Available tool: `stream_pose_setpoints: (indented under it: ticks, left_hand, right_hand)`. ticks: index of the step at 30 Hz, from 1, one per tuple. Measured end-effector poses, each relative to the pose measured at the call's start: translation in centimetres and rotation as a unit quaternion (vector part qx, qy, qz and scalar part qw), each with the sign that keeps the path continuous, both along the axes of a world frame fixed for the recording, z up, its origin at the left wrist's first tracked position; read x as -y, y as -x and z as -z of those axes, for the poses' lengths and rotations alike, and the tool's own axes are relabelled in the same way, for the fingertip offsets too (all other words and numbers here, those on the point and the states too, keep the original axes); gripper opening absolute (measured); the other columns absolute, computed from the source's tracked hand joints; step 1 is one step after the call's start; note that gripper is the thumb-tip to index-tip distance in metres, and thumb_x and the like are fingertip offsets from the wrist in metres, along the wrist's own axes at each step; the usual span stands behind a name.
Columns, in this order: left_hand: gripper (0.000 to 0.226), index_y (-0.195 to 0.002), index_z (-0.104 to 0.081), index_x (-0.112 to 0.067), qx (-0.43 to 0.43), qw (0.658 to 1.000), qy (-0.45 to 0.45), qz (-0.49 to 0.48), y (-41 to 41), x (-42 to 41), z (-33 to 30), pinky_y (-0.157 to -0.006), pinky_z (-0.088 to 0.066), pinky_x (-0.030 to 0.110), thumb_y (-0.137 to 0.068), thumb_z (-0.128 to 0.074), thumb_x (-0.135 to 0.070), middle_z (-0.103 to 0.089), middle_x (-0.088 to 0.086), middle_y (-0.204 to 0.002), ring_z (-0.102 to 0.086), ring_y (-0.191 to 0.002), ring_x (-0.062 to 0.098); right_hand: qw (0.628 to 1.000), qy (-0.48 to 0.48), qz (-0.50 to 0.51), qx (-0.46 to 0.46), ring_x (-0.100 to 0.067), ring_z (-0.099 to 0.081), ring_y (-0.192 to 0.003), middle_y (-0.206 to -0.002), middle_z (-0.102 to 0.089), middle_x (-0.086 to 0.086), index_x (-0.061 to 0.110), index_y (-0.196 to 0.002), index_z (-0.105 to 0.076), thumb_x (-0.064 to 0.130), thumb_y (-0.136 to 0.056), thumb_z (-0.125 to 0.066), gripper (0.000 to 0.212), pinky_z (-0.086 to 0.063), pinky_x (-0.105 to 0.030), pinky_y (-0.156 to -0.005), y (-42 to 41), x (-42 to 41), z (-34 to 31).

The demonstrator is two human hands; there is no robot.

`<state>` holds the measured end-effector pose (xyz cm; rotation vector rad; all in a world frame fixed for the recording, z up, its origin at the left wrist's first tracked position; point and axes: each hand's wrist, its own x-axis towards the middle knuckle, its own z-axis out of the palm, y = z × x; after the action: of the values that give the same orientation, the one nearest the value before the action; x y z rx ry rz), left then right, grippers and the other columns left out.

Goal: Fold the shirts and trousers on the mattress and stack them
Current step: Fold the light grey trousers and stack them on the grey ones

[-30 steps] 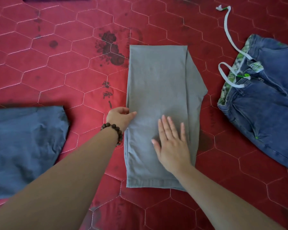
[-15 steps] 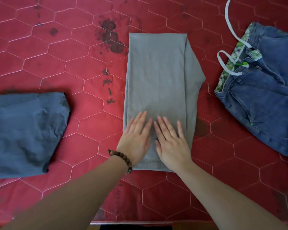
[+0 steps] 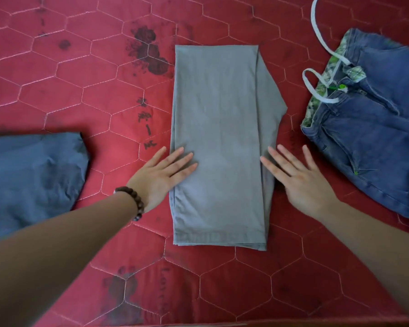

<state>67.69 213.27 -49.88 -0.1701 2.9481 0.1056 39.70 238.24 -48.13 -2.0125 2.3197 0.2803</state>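
Head view: flat hands flank grey trousers (image 3: 219, 142) edges.

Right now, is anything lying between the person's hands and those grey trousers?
Nothing visible. The left hand lies flat with its fingers on the left edge of the grey trousers. The right hand is spread flat at their right edge, only bare red mattress around it.
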Motion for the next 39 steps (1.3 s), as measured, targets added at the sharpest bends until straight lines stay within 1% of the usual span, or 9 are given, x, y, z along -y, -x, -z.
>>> stream_pose_setpoints:
  ticks: [7, 10, 16, 18, 21, 24, 29, 35, 39]
  left_hand:
    - [0.085, -0.153, -0.010, -0.021, 0.008, 0.995, -0.019, 0.097, 2.3, 1.5, 0.3, -0.118, -0.004, 0.042, -0.075, -0.031, 0.007, -0.011, 0.002, -0.160, -0.003, -0.147, 0.024]
    - [0.075, -0.153, -0.012, -0.026, 0.014, 0.994, -0.062, 0.085, 2.9, 2.5, 0.7, -0.120, -0.004, 0.038, -0.085, -0.042, -0.012, -0.009, 0.001, -0.160, -0.002, -0.148, 0.021]
    - [0.057, -0.142, -0.043, -0.027, -0.049, 0.964, -0.257, -0.046, 3.4, 1.6, 0.1, -0.119, -0.005, 0.029, -0.089, -0.064, -0.033, -0.027, -0.007, -0.151, -0.015, -0.145, 0.009]
    - [0.045, -0.132, -0.054, -0.032, -0.027, 0.927, -0.361, -0.102, 2.9, 1.6, -1.0, -0.117, -0.011, 0.019, -0.089, -0.065, -0.024, -0.042, -0.011, -0.144, -0.028, -0.139, 0.001]
    - [0.024, -0.097, -0.076, -0.035, 0.018, 0.784, -0.554, -0.280, 2.9, 2.5, -3.4, -0.093, -0.046, 0.011, -0.089, -0.064, -0.016, -0.072, -0.011, -0.106, -0.064, -0.103, 0.000]
    - [0.033, -0.052, -0.061, -0.030, -0.021, 0.726, -0.559, -0.401, 4.1, 4.4, -4.5, -0.060, -0.039, 0.014, -0.080, -0.070, -0.045, -0.054, -0.015, -0.058, -0.050, -0.059, 0.006]
    - [0.039, -0.099, -0.066, -0.014, -0.144, 0.647, -0.571, -0.484, 7.8, 4.2, -3.9, -0.090, -0.051, 0.037, -0.084, -0.066, -0.050, -0.071, -0.002, -0.099, -0.067, -0.092, 0.018]
    - [0.021, -0.109, -0.061, -0.018, -0.145, 0.732, -0.432, -0.506, 10.3, 4.6, -2.9, -0.064, -0.040, 0.013, -0.093, -0.057, -0.031, -0.062, -0.011, -0.092, -0.056, -0.079, 0.000]
    - [0.009, -0.095, -0.060, -0.038, -0.243, 0.733, -0.446, -0.453, 10.9, 5.6, -4.2, -0.061, -0.043, 0.005, -0.094, -0.054, -0.032, -0.067, -0.021, -0.087, -0.059, -0.078, -0.011]
  right_hand:
    - [0.989, 0.010, -0.146, -0.013, -0.023, -0.027, -0.144, -0.156, -0.029, -0.008, 0.014, -0.150, -0.028, -0.004, -0.080, -0.030, 0.072, -0.018, -0.048, -0.117, 0.9, 2.4, 1.3]
    - [0.989, -0.003, -0.148, 0.019, -0.025, -0.031, -0.142, -0.154, -0.032, -0.007, 0.016, -0.148, -0.035, -0.009, -0.072, -0.047, 0.080, -0.023, -0.047, -0.117, 1.1, 3.2, 1.1]
    - [0.967, -0.031, -0.036, 0.250, -0.014, -0.019, -0.146, -0.152, -0.029, 0.004, 0.021, -0.143, -0.043, -0.019, -0.074, -0.049, 0.079, -0.003, -0.030, -0.120, 0.6, 4.2, -1.3]
    - [0.934, -0.054, 0.004, 0.353, -0.006, -0.027, -0.142, -0.147, -0.039, 0.008, 0.021, -0.137, -0.051, -0.018, -0.079, -0.048, 0.070, -0.007, -0.026, -0.121, 0.5, 4.2, -2.8]
    - [0.845, -0.093, 0.095, 0.519, 0.006, -0.049, -0.124, -0.129, -0.059, 0.020, 0.027, -0.124, -0.064, 0.003, -0.090, -0.063, 0.042, -0.034, -0.018, -0.109, 0.5, 4.0, -5.0]
    - [0.773, -0.036, 0.244, 0.584, -0.020, -0.063, -0.110, -0.108, -0.071, -0.002, 0.014, -0.113, -0.070, 0.019, -0.090, -0.065, 0.024, -0.050, -0.038, -0.095, 1.5, 5.4, -6.0]
    - [0.646, 0.081, 0.501, 0.571, -0.022, -0.062, -0.103, -0.115, -0.067, -0.011, 0.010, -0.116, -0.065, 0.041, -0.096, -0.050, 0.039, -0.046, -0.043, -0.096, 0.3, 10.2, -3.2]
    - [0.698, 0.104, 0.507, 0.494, -0.013, -0.060, -0.090, -0.098, -0.065, 0.004, 0.018, -0.099, -0.062, 0.046, -0.085, -0.066, 0.031, -0.045, -0.028, -0.075, -0.5, 10.7, -1.5]
    - [0.718, 0.260, 0.439, 0.472, -0.002, -0.062, -0.094, -0.098, -0.067, 0.015, 0.028, -0.105, -0.064, 0.031, -0.090, -0.064, 0.016, -0.046, -0.019, -0.079, 0.3, 11.2, -1.7]
